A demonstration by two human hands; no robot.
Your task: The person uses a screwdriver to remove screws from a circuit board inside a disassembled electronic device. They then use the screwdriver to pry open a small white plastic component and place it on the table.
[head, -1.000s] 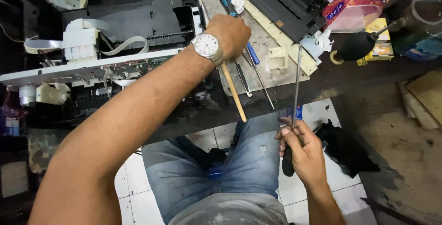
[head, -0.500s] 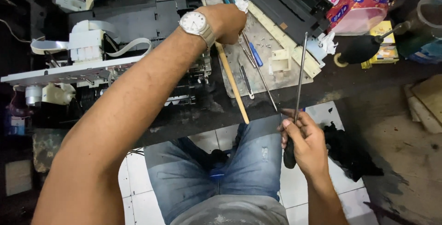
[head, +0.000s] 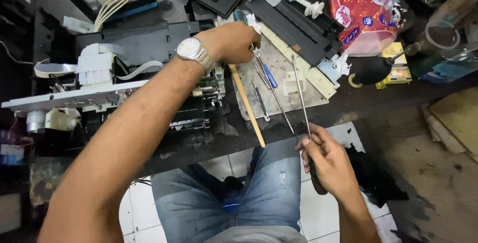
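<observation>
The right hand (head: 329, 162) grips a long screwdriver (head: 302, 101) by its black handle, lower right, shaft aimed up-frame at the counter (head: 348, 108). The left hand (head: 234, 41) (wristwatch showing) is curled around small tools at upper centre, beside the opened printer (head: 134, 79).
</observation>
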